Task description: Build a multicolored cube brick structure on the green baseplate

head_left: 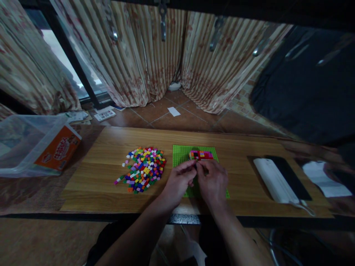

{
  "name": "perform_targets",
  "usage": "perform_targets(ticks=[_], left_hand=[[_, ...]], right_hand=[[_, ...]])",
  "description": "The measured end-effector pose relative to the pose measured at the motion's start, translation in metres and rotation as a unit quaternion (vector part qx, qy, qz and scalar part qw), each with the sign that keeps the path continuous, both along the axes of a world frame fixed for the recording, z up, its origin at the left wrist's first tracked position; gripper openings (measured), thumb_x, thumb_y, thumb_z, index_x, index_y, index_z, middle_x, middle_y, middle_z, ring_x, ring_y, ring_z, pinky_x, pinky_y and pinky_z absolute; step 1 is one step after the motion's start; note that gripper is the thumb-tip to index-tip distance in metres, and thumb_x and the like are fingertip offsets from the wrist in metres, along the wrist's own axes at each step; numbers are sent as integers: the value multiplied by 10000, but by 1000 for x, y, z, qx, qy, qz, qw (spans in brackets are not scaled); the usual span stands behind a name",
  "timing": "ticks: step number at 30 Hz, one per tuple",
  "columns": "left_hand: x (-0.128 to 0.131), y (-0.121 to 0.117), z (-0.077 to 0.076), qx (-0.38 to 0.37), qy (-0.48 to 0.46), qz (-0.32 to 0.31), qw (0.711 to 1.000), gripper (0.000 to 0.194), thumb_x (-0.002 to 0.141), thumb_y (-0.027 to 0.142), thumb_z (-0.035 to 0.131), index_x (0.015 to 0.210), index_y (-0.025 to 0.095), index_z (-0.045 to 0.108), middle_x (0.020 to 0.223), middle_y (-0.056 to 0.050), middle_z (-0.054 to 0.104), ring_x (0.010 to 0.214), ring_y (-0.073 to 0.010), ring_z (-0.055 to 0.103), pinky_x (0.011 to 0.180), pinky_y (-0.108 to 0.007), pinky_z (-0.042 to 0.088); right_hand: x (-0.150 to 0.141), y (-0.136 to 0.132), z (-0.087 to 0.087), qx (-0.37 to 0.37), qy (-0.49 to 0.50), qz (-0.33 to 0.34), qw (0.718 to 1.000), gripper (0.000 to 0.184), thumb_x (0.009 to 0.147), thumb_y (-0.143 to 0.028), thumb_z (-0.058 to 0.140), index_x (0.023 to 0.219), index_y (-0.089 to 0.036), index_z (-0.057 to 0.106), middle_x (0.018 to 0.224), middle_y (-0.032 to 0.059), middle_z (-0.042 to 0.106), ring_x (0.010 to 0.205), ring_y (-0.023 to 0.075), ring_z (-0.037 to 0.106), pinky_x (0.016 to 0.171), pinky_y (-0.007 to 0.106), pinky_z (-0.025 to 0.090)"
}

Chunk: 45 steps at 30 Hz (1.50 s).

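Observation:
A green studded baseplate (180,151) lies on the wooden table in front of me. On its far half stands a small block build (205,154) of red, pink, orange and dark bricks, partly hidden behind my fingers. My left hand (181,179) and my right hand (212,179) meet over the plate, just on the near side of the build. Both are closed in a pinch, fingertips touching each other. A small dark piece seems to sit between the fingertips, too little to name. Left of the plate spreads a pile of loose coloured toy bricks (145,168).
A clear plastic bin (30,129) with an orange label stands at the table's left end. On the right lie a white object with a strap (276,181) and a dark flat one (290,177). White paper (325,179) lies farther right. Curtains (155,55) hang beyond the table.

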<state>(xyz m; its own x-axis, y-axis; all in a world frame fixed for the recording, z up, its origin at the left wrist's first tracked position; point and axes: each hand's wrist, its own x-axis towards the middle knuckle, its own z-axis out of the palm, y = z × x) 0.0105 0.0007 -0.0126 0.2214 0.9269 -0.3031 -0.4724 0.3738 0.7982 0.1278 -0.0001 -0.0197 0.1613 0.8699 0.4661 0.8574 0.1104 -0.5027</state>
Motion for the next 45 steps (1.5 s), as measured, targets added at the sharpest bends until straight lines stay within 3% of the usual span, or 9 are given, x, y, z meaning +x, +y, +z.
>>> perform_targets(ticks=[8,20,27,34,39,42,45], left_hand=[[-3,-2,9,-27,13,-92,995,733,724,204,662,1432,138,485,591,50,538,439,-48,338,468,-222,227],[0,-7,9,-87,-81,-88,989,802,715,238,680,1469,180,415,567,79,473,414,-38,268,476,-208,207],[2,-7,9,-88,-64,-88,990,798,729,219,655,1481,174,390,556,73,496,415,-41,254,467,-207,208],[2,-8,7,-73,-25,-103,992,781,728,201,626,1478,225,411,557,82,484,404,-34,241,464,-205,196],[-7,-3,10,-42,-15,-56,997,633,720,224,668,1340,140,577,560,60,491,434,-38,280,460,-210,178],[-25,6,17,-23,-3,16,1000,444,708,238,694,1139,134,700,581,46,505,452,-35,307,466,-200,200],[-49,16,27,2,8,105,994,303,694,244,712,974,132,729,590,41,523,445,-30,320,458,-189,224]], right_hand=[[8,3,1,1,46,-16,999,181,867,-281,560,817,-185,706,806,58,703,758,204,624,744,341,431],[9,7,2,-44,137,-6,990,169,819,-315,590,814,-188,702,778,52,694,702,199,619,683,332,448],[6,11,3,-83,231,-29,969,142,762,-305,621,768,-188,701,745,40,705,680,195,624,682,332,453],[6,12,4,-94,265,-28,959,157,735,-305,617,752,-180,711,717,45,713,646,193,631,648,322,464],[14,12,-2,-62,286,-25,956,189,733,-340,645,785,-174,716,748,55,727,660,193,640,662,329,490],[15,12,-2,-13,292,-42,956,193,749,-349,647,786,-170,710,756,54,721,662,183,629,659,324,496],[8,10,2,37,271,-30,962,172,775,-337,639,792,-180,707,791,46,712,670,167,613,652,306,487]])
